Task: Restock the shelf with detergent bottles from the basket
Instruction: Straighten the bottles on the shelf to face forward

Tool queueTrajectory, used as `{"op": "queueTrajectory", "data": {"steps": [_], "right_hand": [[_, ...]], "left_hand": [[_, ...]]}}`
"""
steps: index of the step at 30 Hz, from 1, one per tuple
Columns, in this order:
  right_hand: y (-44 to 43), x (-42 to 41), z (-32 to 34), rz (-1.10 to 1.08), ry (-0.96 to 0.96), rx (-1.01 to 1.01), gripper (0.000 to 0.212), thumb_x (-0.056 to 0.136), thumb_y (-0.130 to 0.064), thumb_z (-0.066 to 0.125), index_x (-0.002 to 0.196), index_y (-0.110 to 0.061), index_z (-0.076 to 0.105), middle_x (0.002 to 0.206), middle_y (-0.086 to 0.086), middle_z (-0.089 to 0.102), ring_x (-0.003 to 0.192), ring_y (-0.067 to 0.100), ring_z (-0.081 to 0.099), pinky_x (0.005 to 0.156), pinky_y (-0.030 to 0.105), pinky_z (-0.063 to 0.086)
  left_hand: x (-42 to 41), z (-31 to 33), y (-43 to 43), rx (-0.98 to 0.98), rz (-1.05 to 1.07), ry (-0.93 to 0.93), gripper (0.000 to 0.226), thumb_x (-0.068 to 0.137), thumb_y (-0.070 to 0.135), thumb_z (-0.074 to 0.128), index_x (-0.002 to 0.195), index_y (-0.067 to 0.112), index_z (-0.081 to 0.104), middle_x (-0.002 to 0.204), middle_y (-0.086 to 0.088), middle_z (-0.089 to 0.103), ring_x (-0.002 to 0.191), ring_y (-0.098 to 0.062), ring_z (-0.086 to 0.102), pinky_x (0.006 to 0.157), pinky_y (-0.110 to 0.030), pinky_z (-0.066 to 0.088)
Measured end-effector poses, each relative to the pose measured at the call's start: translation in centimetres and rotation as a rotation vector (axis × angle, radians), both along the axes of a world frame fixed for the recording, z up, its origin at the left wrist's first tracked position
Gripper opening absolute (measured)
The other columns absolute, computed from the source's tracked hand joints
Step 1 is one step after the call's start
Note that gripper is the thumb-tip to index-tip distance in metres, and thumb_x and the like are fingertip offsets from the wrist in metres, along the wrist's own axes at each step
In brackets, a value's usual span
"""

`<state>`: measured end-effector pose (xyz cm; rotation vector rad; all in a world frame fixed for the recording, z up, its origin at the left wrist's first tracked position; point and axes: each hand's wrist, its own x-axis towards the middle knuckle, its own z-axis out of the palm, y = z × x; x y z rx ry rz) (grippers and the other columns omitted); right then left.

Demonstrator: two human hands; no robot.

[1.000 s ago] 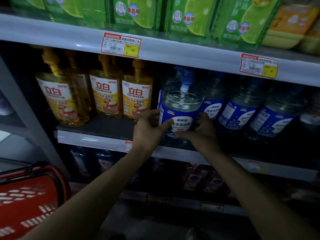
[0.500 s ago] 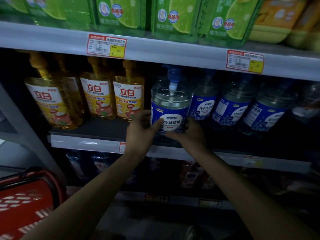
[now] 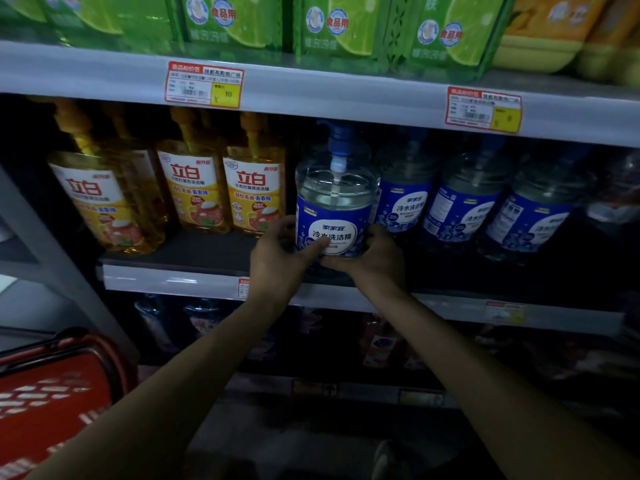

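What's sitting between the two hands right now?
In the head view, the clear plastic pump bottle with a blue label, upright: the left hand holds its left side, the right hand its right side, both low on the label.

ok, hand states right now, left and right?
Left hand: grips the blue-label bottle, thumb across its label.
Right hand: grips the same bottle low on its other side.

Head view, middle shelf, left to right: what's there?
Yellow bottles → left hand → held bottle → right hand → blue-label bottles.
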<state>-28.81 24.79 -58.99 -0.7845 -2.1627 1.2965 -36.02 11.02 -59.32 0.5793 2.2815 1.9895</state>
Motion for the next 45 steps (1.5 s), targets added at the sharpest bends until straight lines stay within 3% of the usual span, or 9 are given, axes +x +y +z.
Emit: {"op": "queueTrajectory", "data": {"steps": [8, 15, 19, 22, 27, 30, 34, 40, 45], "right_hand": [[0.0, 0.6, 0.4, 0.04, -0.013, -0.029, 0.08, 0.063, -0.017, 0.095, 0.132, -0.017, 0.055, 0.128, 0.001, 0.067, 0.113, 0.019, 0.065, 0.092, 0.035, 0.055], [-0.7, 0.7, 0.6, -0.009, -0.034, -0.001, 0.078, 0.06, -0.022, 0.097, 0.126, -0.015, 0.057, 0.125, 0.003, 0.07, 0.111, 0.022, 0.068, 0.091, 0.04, 0.058], [-0.7, 0.9, 1.0, 0.026, -0.051, -0.008, 0.079, 0.063, -0.021, 0.096, 0.13, -0.015, 0.054, 0.127, 0.003, 0.069, 0.112, 0.022, 0.067, 0.092, 0.039, 0.057], [-0.3, 1.5, 1.4, 0.07, -0.098, -0.01, 0.076, 0.069, -0.014, 0.091, 0.134, -0.015, 0.052, 0.129, 0.004, 0.067, 0.116, 0.023, 0.065, 0.095, 0.042, 0.056], [1.7, 3.9, 1.9, 0.05, -0.189, -0.005, 0.077, 0.079, -0.015, 0.084, 0.146, -0.014, 0.046, 0.142, 0.01, 0.056, 0.127, 0.026, 0.056, 0.102, 0.038, 0.05], [3.7, 6.3, 2.2, -0.018, -0.203, 0.003, 0.065, 0.083, -0.013, 0.08, 0.141, -0.016, 0.05, 0.136, 0.009, 0.06, 0.118, 0.022, 0.059, 0.093, 0.029, 0.049], [6.2, 9.3, 2.3, -0.101, -0.246, -0.006, 0.054, 0.089, -0.012, 0.074, 0.139, -0.016, 0.054, 0.135, 0.007, 0.061, 0.118, 0.023, 0.06, 0.089, 0.029, 0.047], [7.7, 11.4, 3.2, -0.13, -0.259, 0.003, 0.05, 0.091, -0.011, 0.072, 0.138, -0.015, 0.054, 0.132, 0.007, 0.061, 0.117, 0.025, 0.06, 0.093, 0.032, 0.05], [8.0, 11.6, 2.1, -0.123, -0.208, 0.038, 0.047, 0.091, -0.009, 0.068, 0.136, -0.017, 0.056, 0.125, 0.005, 0.065, 0.106, 0.02, 0.062, 0.089, 0.033, 0.052]], "left_hand": [[0.9, -0.1, 0.3, 0.016, 0.031, 0.001, 0.059, 0.084, 0.035, 0.085, 0.134, 0.018, 0.059, 0.121, 0.007, 0.069, 0.099, 0.007, 0.063, 0.075, -0.015, 0.053], [0.8, 0.3, 0.0, -0.02, 0.03, -0.016, 0.057, 0.085, 0.033, 0.084, 0.134, 0.016, 0.06, 0.121, 0.005, 0.07, 0.1, 0.001, 0.064, 0.075, -0.016, 0.052], [1.4, 0.5, -0.2, -0.065, 0.053, -0.012, 0.054, 0.087, 0.035, 0.083, 0.133, 0.017, 0.061, 0.125, 0.002, 0.071, 0.111, -0.012, 0.067, 0.084, -0.026, 0.057], [2.4, 0.8, -0.4, -0.089, 0.107, -0.01, 0.05, 0.085, 0.039, 0.084, 0.125, 0.016, 0.064, 0.118, 0.001, 0.073, 0.107, -0.013, 0.068, 0.089, -0.036, 0.059], [5.0, 1.5, 0.3, -0.093, 0.031, 0.042, 0.029, 0.09, 0.034, 0.08, 0.112, 0.017, 0.07, 0.098, 0.005, 0.074, 0.095, -0.006, 0.069, 0.08, -0.028, 0.058], [6.8, 1.8, 2.0, -0.113, -0.081, 0.069, 0.025, 0.093, 0.029, 0.076, 0.113, 0.016, 0.07, 0.095, 0.005, 0.074, 0.094, -0.006, 0.069, 0.082, -0.026, 0.055], [8.8, 1.9, 4.8, -0.101, -0.16, 0.062, 0.024, 0.096, 0.026, 0.073, 0.118, 0.019, 0.067, 0.096, 0.001, 0.073, 0.092, -0.005, 0.068, 0.082, -0.025, 0.055], [9.5, 1.5, 10.0, -0.108, -0.136, 0.069, 0.045, 0.096, 0.02, 0.069, 0.14, 0.018, 0.055, 0.125, -0.004, 0.071, 0.116, -0.02, 0.065, 0.101, -0.043, 0.055], [8.6, 0.5, 13.3, -0.106, -0.021, 0.065, 0.067, 0.091, 0.023, 0.067, 0.153, 0.024, 0.039, 0.144, -0.007, 0.059, 0.131, -0.028, 0.057, 0.105, -0.052, 0.053]]}}
